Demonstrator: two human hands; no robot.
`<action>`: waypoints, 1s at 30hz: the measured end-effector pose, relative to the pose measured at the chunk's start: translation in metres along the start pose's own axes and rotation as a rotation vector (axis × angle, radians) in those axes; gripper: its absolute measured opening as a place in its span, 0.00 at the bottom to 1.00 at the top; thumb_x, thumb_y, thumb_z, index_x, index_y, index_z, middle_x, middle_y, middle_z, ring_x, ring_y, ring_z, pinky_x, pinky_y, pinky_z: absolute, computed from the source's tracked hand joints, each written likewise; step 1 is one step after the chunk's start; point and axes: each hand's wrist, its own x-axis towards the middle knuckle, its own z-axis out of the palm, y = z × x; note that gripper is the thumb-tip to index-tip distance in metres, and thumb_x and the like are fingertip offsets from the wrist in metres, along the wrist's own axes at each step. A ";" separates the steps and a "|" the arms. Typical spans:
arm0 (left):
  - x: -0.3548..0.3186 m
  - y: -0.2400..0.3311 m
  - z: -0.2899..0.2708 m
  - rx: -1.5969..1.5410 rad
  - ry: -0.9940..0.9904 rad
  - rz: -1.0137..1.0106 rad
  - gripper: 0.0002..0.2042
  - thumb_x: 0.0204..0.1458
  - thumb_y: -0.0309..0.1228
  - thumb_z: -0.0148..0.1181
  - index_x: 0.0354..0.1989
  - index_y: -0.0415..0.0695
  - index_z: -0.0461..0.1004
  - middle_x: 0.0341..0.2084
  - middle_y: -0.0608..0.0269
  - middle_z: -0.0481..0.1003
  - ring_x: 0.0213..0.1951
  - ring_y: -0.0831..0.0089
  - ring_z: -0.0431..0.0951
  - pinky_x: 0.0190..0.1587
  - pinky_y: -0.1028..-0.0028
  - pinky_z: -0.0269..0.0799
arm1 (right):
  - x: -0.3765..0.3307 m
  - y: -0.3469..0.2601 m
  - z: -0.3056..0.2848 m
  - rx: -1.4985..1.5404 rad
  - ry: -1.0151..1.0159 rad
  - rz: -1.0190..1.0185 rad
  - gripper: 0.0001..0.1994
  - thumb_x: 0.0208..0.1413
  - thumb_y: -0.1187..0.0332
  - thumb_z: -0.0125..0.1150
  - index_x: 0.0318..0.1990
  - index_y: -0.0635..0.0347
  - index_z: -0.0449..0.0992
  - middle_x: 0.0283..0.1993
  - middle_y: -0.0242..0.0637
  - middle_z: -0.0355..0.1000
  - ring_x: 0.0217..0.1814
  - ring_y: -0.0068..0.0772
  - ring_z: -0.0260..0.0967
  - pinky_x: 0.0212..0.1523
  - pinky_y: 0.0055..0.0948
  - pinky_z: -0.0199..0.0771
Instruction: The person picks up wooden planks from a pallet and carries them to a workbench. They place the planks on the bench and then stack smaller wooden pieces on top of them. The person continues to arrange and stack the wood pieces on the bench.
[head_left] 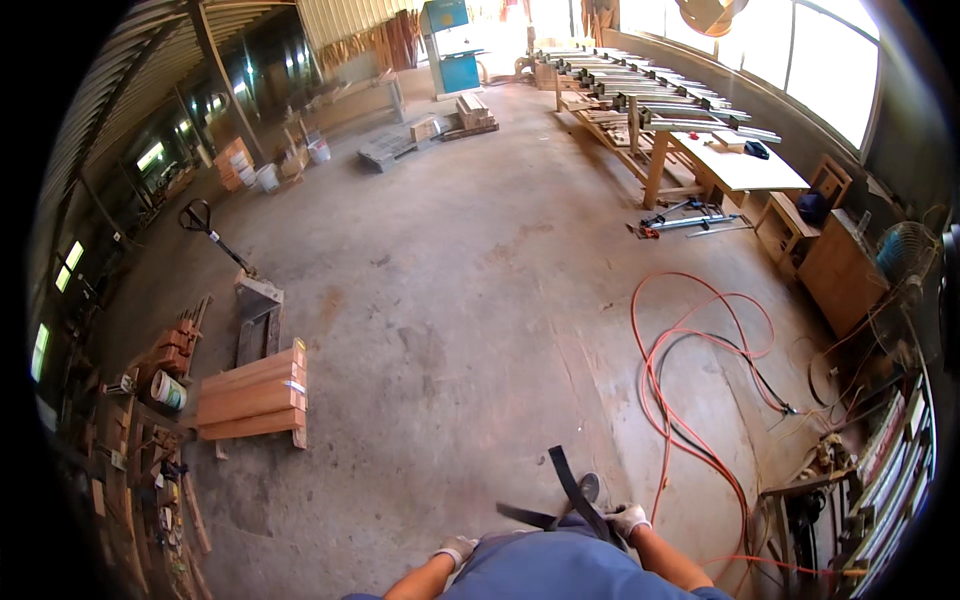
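Note:
Both my hands wear pale gloves and are at my waist, against the blue shirt (560,568). My right hand (628,519) is closed at the edge of a long black strap (573,487) that sticks up and forward from my front. A second black strap end (525,516) juts out to the left, its outline smeared. On the other side of my waist, my left hand (457,549) rests by the shirt; its fingers are mostly hidden. One dark shoe (590,487) shows just beyond the straps.
Orange hose (650,370) and black hose loop over the concrete floor at right. Left stands a pallet jack (258,290) by stacked wooden beams (250,400). Clamps (690,220) lie below a white-topped table (740,165). A fan (905,255) stands far right.

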 end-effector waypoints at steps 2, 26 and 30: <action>0.019 0.014 -0.004 -0.068 -0.027 -0.060 0.26 0.68 0.49 0.38 0.61 0.48 0.75 0.58 0.49 0.76 0.60 0.54 0.76 0.61 0.58 0.73 | -0.003 -0.047 -0.026 0.029 -0.072 0.021 0.10 0.50 0.68 0.76 0.33 0.66 0.84 0.30 0.36 0.81 0.28 0.26 0.76 0.31 0.28 0.77; 0.029 0.067 -0.118 -0.263 0.203 -0.163 0.19 0.66 0.42 0.42 0.53 0.51 0.79 0.53 0.50 0.79 0.57 0.51 0.79 0.58 0.54 0.73 | 0.135 -0.072 -0.070 -0.927 -0.277 -0.229 0.20 0.53 0.50 0.62 0.47 0.48 0.86 0.51 0.46 0.80 0.58 0.47 0.77 0.57 0.41 0.78; 0.034 0.053 -0.112 -0.495 0.248 -0.235 0.24 0.64 0.48 0.42 0.55 0.48 0.79 0.56 0.47 0.77 0.60 0.51 0.76 0.62 0.57 0.69 | 0.143 -0.110 -0.053 -0.850 -0.224 -0.231 0.21 0.53 0.52 0.65 0.48 0.55 0.85 0.48 0.46 0.82 0.54 0.41 0.80 0.53 0.37 0.79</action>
